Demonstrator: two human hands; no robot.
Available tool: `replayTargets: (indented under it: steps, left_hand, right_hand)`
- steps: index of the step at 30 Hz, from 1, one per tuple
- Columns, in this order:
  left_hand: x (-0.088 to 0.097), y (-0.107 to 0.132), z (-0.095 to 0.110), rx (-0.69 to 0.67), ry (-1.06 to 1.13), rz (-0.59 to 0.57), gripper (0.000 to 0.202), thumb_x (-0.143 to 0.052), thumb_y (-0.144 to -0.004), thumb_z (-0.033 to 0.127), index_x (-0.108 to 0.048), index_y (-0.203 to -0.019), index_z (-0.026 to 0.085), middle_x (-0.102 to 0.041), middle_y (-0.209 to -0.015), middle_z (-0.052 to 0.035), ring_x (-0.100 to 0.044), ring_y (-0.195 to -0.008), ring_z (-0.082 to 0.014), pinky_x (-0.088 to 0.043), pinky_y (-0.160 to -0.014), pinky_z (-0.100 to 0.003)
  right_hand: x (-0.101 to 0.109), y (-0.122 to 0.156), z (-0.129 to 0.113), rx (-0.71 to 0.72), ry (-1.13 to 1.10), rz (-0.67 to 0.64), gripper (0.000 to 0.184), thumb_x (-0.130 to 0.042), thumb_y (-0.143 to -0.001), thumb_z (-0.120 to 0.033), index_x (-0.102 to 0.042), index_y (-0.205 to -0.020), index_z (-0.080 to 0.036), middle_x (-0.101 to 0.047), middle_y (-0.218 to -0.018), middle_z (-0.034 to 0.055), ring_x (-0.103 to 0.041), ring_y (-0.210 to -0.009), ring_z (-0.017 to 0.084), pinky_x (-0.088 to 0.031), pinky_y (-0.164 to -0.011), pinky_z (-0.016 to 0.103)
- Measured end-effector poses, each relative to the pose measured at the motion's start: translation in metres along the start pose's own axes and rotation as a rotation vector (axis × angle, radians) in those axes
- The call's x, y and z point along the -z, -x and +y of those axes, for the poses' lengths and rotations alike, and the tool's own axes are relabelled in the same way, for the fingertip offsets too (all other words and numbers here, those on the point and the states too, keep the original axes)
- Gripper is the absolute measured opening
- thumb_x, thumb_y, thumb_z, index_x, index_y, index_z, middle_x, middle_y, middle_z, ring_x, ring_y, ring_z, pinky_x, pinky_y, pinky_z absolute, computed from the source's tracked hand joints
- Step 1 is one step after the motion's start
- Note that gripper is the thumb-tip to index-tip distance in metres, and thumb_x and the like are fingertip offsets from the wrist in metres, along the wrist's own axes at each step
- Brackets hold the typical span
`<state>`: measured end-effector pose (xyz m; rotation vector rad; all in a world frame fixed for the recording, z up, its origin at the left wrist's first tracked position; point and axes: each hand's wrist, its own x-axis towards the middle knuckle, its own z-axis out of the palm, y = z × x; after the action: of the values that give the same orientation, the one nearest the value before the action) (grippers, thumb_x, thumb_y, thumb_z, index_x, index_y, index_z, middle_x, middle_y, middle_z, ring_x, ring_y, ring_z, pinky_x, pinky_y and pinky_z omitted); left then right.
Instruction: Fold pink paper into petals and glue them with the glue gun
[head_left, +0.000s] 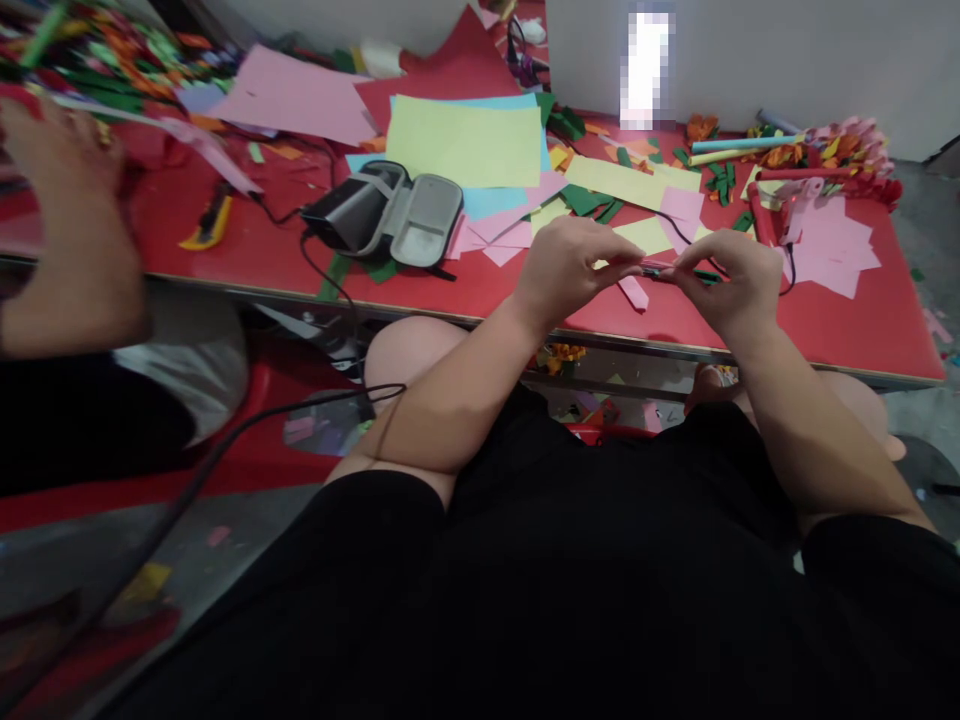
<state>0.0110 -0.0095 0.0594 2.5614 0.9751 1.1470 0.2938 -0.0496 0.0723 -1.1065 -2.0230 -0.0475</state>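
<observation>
Above the front part of the red table, my left hand (568, 268) and my right hand (735, 278) face each other, fingertips almost meeting. Both are pinched on the two ends of a small dark strip (651, 271), greenish in places, whose exact kind is too small to make out. Just under the strip a narrow pink paper piece (634, 293) lies on the table. A green paper strip (707, 278) shows beside the fingers of my right hand. Yellow and pink paper pieces (681, 207) lie beyond my hands.
A pink glue gun (805, 210) rests at right near paper flowers (855, 150). Left of my hands are an open grey case (427, 220), stacked paper sheets (465, 145) and a yellow cutter knife (208, 222). A co-worker's arm (75, 230) reaches over the table (262, 255). A black cable (217, 455) crosses my left side.
</observation>
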Motion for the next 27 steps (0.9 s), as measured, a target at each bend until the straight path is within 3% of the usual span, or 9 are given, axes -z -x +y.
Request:
replayTargets:
  steps: [4, 7, 9, 16, 22, 27]
  left_hand:
    - [0.001, 0.000, -0.002, 0.007, -0.012, -0.031, 0.033, -0.072, -0.123, 0.058, -0.095, -0.121, 0.034, -0.093, -0.113, -0.0068, -0.086, -0.110, -0.0301, -0.061, -0.104, -0.050]
    - [-0.003, 0.001, -0.002, 0.008, -0.016, -0.035, 0.037, -0.069, -0.123, 0.060, -0.095, -0.120, 0.034, -0.093, -0.112, -0.0073, -0.084, -0.107, -0.0304, -0.061, -0.103, -0.051]
    - [-0.007, 0.002, -0.001, 0.002, -0.024, -0.027, 0.037, -0.069, -0.122, 0.062, -0.095, -0.118, 0.037, -0.093, -0.112, -0.0064, -0.084, -0.106, -0.0319, -0.062, -0.100, -0.052]
    - [-0.011, 0.004, -0.005, -0.010, -0.016, -0.018, 0.033, -0.072, -0.121, 0.057, -0.096, -0.121, 0.035, -0.093, -0.116, -0.0081, -0.084, -0.111, -0.0325, -0.063, -0.101, -0.052]
    - [-0.008, 0.001, -0.019, -0.036, -0.018, -0.003, 0.039, -0.075, -0.120, 0.063, -0.097, -0.114, 0.031, -0.092, -0.106, -0.0085, -0.083, -0.104, -0.0295, -0.063, -0.097, -0.048]
    - [-0.001, 0.000, -0.014, -0.045, -0.049, -0.021, 0.039, -0.072, -0.122, 0.062, -0.097, -0.115, 0.033, -0.092, -0.108, -0.0089, -0.083, -0.104, -0.0307, -0.062, -0.096, -0.049]
  right_hand:
    - [0.001, -0.002, -0.001, 0.086, -0.063, 0.032, 0.024, -0.092, -0.111, -0.046, -0.081, -0.096, -0.030, -0.085, -0.092, 0.0030, -0.079, -0.087, 0.026, -0.065, -0.081, 0.045]
    - [-0.004, 0.001, 0.001, 0.083, -0.082, -0.016, 0.010, -0.090, -0.110, -0.038, -0.088, -0.115, -0.030, -0.084, -0.097, 0.0043, -0.079, -0.090, 0.027, -0.066, -0.084, 0.046]
    - [-0.009, 0.003, 0.004, 0.057, -0.079, -0.077, 0.015, -0.086, -0.112, -0.034, -0.090, -0.126, -0.030, -0.083, -0.105, 0.0067, -0.077, -0.091, 0.027, -0.067, -0.084, 0.047]
    - [-0.015, 0.005, 0.011, 0.066, -0.056, -0.054, 0.014, -0.082, -0.114, -0.035, -0.095, -0.112, -0.030, -0.073, -0.100, 0.0058, -0.067, -0.081, 0.023, -0.058, -0.068, 0.043]
    - [-0.008, 0.001, 0.015, 0.058, -0.016, -0.098, 0.013, -0.084, -0.114, -0.033, -0.096, -0.110, -0.030, -0.068, -0.093, 0.0048, -0.064, -0.083, 0.023, -0.052, -0.068, 0.043]
    - [-0.005, 0.001, 0.017, 0.038, -0.005, -0.132, 0.010, -0.087, -0.113, -0.034, -0.096, -0.111, -0.033, -0.070, -0.094, 0.0052, -0.066, -0.084, 0.026, -0.053, -0.071, 0.044]
